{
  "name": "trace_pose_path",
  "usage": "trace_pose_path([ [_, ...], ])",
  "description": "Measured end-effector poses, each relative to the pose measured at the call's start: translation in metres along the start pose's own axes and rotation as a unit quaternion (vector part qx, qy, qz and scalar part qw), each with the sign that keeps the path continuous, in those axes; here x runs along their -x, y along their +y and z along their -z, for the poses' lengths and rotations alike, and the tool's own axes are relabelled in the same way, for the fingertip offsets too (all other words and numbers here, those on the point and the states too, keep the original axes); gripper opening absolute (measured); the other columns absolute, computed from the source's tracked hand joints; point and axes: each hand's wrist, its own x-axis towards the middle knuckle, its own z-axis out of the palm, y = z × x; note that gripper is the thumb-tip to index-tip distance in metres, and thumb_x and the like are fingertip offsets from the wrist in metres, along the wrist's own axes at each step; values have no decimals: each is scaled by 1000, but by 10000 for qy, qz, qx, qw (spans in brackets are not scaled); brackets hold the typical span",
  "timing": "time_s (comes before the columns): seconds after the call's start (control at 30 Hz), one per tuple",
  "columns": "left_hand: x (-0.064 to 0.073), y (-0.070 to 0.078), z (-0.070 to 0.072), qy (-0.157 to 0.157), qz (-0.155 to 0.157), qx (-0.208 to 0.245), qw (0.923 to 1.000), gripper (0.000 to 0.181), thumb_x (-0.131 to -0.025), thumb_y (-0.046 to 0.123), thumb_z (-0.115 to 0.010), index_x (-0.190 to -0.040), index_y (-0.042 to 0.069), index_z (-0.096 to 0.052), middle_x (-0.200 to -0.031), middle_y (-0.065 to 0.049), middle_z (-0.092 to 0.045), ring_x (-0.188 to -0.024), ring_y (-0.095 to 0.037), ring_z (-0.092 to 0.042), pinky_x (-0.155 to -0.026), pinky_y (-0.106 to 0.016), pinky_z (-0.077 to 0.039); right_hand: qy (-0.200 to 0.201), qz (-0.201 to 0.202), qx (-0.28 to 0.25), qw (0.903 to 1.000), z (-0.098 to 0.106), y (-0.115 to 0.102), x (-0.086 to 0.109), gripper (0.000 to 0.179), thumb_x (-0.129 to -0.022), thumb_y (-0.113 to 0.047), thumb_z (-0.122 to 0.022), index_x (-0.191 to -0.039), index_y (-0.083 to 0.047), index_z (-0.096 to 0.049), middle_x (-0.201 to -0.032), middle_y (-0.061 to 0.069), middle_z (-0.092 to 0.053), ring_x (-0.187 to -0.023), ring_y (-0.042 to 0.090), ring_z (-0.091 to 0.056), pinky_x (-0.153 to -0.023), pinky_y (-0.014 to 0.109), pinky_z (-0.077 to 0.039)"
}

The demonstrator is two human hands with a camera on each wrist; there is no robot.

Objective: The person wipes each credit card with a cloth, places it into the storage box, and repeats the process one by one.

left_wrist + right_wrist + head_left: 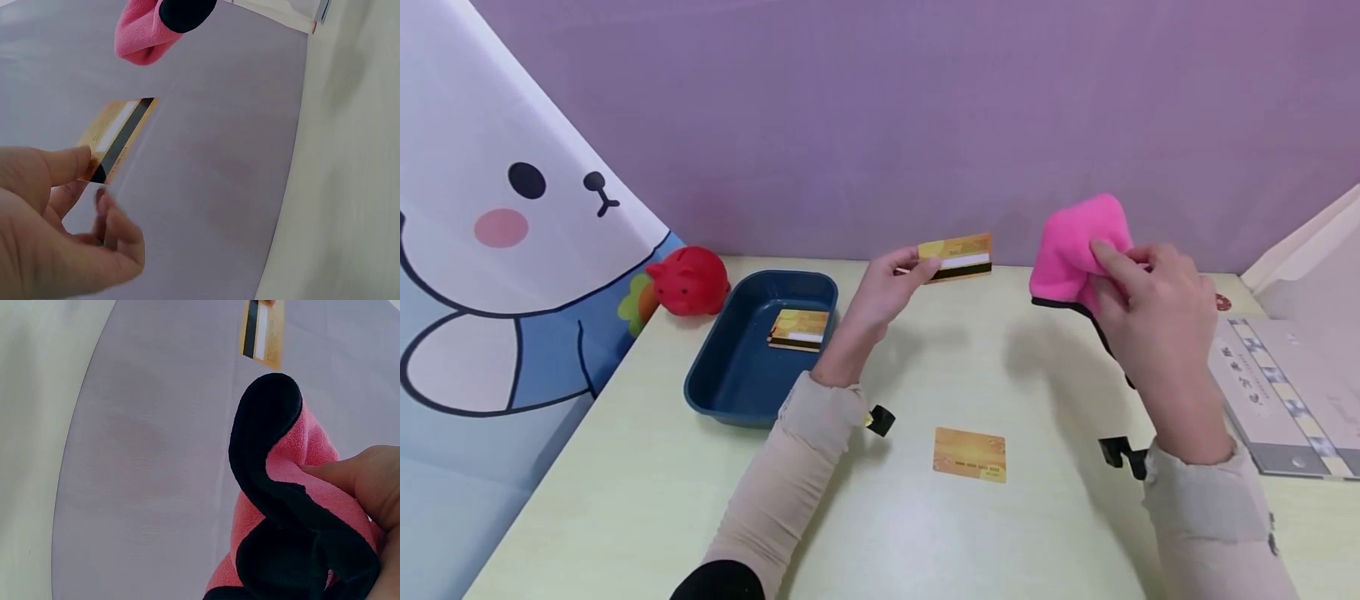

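A gold bank card (957,257) with a black stripe is pinched between thumb and fingers of my left hand (887,287), raised above the far side of the table. To its right, my right hand (1161,321) grips a bunched pink cloth (1078,250) with black edging, also in the air. Seen from the right wrist, the cloth (290,478) hangs in folds with its dark edge toward the card (262,331). The two are apart. A second gold card (969,455) lies flat on the table between my forearms.
A dark blue tray (730,412) on the left holds one or more gold cards (799,330). Behind it sits a red piggy bank (691,282). A grey-white box or folder (1288,400) lies at the right. A purple cloth backdrop (880,125) rises behind the table.
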Motion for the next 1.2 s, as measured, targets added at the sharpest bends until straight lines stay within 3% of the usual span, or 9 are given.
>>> trace_pose_path([
  [0.17,-1,2,-3,-92,158,165,9997,20,-103,21,-58,-115,7,-66,-96,-4,-62,-89,-15,-61,-74,-26,-49,57,-17,-39,10000,0,0,0,29,-94,-10,-61,-119,-15,-74,-99,27,-63,-84,46,-54,-67,58,-32],
  [0.27,-1,2,-5,-63,29,253,9997,29,-101,17,-60,-129,8,-60,-97,-3,-65,-89,-16,-66,-72,-25,-47,183,23,-92,9998,-2,-1,0,27,-94,-11,-62,-117,-14,-75,-97,27,-64,-82,46,-54,-67,58,-32],
  [0.43,0,-1,-10,-56,-185,402,9990,43,-97,15,-66,-139,15,-54,-97,-8,-73,-87,-26,-73,-66,-26,-42,360,164,-150,9991,-3,-6,0,26,-94,-11,-61,-115,-14,-76,-95,28,-64,-82,47,-55,-65,58,-32],
  [0.63,1,-4,-16,-237,-153,362,9989,44,-97,10,-65,-140,15,-53,-107,-17,-73,-88,-26,-73,-68,-26,-45,264,535,-3,9982,-4,-11,2,27,-96,-11,-57,-115,-15,-76,-97,28,-62,-82,46,-54,-62,56,-32],
  [0.87,2,-4,-27,-506,-47,330,9982,45,-97,7,-65,-139,19,-54,-106,-16,-72,-92,-30,-70,-78,-31,-51,194,956,-99,9952,-16,-20,5,26,-89,-8,-71,-114,-15,-76,-95,26,-65,-83,46,-58,-62,57,-35],
  [0.97,2,-3,-31,-653,-28,385,9971,43,-96,5,-66,-136,17,-55,-103,-15,-73,-89,-28,-70,-78,-31,-52,157,988,-178,9948,-22,-23,8,27,-88,-6,-73,-114,-12,-75,-93,25,-66,-80,45,-59,-62,57,-36],
  [1.2,4,0,-30,-712,71,657,9953,39,-95,3,-66,-131,14,-58,-101,-16,-73,-78,-17,-67,-73,-27,-50,-339,971,-267,9943,-23,-24,11,29,-88,-10,-76,-117,-8,-70,-93,24,-66,-77,43,-56,-65,52,-36],
])
